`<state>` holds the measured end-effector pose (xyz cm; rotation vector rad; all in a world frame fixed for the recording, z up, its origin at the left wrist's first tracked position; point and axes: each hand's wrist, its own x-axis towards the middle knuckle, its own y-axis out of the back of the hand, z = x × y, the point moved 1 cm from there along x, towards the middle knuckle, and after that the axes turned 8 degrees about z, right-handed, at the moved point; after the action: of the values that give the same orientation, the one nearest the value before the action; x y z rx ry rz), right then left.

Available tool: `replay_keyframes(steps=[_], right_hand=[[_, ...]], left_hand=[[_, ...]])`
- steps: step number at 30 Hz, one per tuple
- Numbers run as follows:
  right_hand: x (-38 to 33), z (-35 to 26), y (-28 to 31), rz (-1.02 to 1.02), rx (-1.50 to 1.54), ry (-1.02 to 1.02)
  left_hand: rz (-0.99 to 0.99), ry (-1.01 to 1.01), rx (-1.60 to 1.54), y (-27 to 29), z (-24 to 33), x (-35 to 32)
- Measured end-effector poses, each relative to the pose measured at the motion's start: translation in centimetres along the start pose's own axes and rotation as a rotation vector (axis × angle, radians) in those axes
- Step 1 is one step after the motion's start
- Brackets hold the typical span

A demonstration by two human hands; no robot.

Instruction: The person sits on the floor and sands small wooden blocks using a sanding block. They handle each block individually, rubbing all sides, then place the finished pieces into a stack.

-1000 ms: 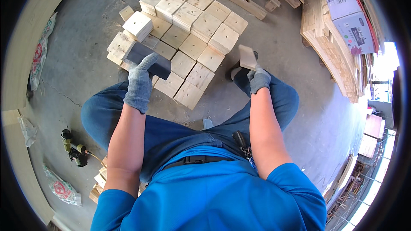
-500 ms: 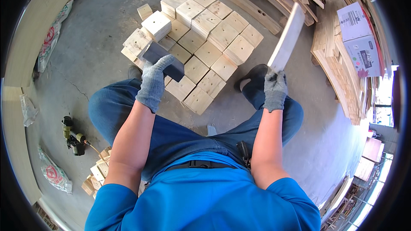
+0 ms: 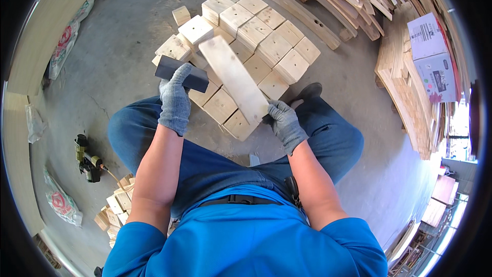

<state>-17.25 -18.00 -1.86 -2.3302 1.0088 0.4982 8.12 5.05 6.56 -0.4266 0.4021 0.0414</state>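
Observation:
My left hand (image 3: 175,100), in a grey knit glove, is closed around a dark rectangular block (image 3: 197,79), with the thumb across its top. The same kind of glove covers my right hand (image 3: 288,127), which grips the lower end of a short, flat wooden board (image 3: 231,74). That board slants up and left over a pile of pale wooden blocks (image 3: 254,30) and hides part of it. Many of the blocks have a small dark spot in the top face. The far end of the board is near the dark block, with a gap between them.
A nail gun (image 3: 87,160) with a hose lies on the floor at left, near more wood pieces (image 3: 119,201). Plastic sacks (image 3: 62,199) lie along the left side. Stacked planks (image 3: 405,79) and a cardboard box (image 3: 431,61) stand at right. Long boards (image 3: 287,1) lie beyond the pile.
My right hand has swung the board leftward, from upright beside the pile to slanting over it. My left hand has shifted slightly left, still holding the dark block.

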Motion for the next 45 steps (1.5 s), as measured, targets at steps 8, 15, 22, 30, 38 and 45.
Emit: replay_keyframes(steps=[8, 15, 22, 30, 38, 45], right_hand=[[-1.0, 1.1, -0.2, -0.026, -0.168, -0.101], [-2.0, 0.5, -0.6, -0.060, -0.398, -0.184], [-2.5, -0.4, -1.5, -0.016, -0.860, -0.040], [-2.3, -2.0, -0.3, 0.070, -1.138, 0.282], [-2.5, -3.2, -2.1, 0.073, -1.006, 0.338], [-3.0, -3.1, -3.9, -0.256, -0.797, 0.458]], left_hand=[[-0.019, -0.012, -0.063, 0.6, 0.5, 0.0], [-0.075, 0.008, -0.037, 0.8, 0.2, 0.3], [-0.040, 0.020, 0.083, 0.7, -0.4, 0.3], [-0.036, -0.006, 0.146, 0.5, -0.8, 0.0], [-0.301, 0.015, 0.312, -1.0, -2.4, -3.0], [-0.605, 0.207, 0.560, -2.3, -5.3, -5.6]])
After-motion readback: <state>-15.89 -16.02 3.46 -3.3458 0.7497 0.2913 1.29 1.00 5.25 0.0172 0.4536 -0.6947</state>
